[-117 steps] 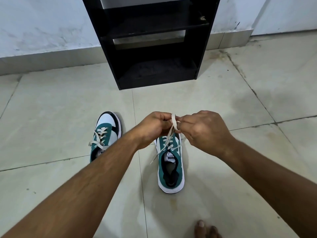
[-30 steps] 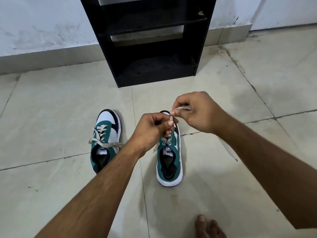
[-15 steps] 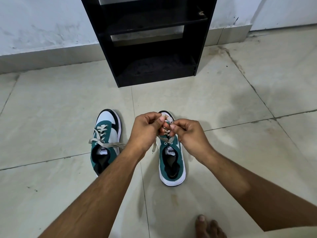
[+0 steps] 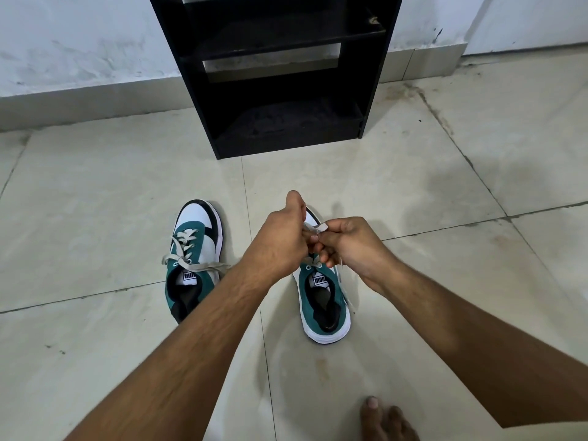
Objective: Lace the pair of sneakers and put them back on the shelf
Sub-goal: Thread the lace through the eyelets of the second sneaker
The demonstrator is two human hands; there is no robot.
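Both my left hand and right hand are pinching the lace above the center-frame sneaker; uneven pulling risks slipping it from an eyelet.

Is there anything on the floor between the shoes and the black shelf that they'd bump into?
Nothing visible. The floor between the left sneaker, the right sneaker and the black shelf is bare tile. The shelf's bottom compartment looks empty too. Both hands are on the right sneaker's lace.
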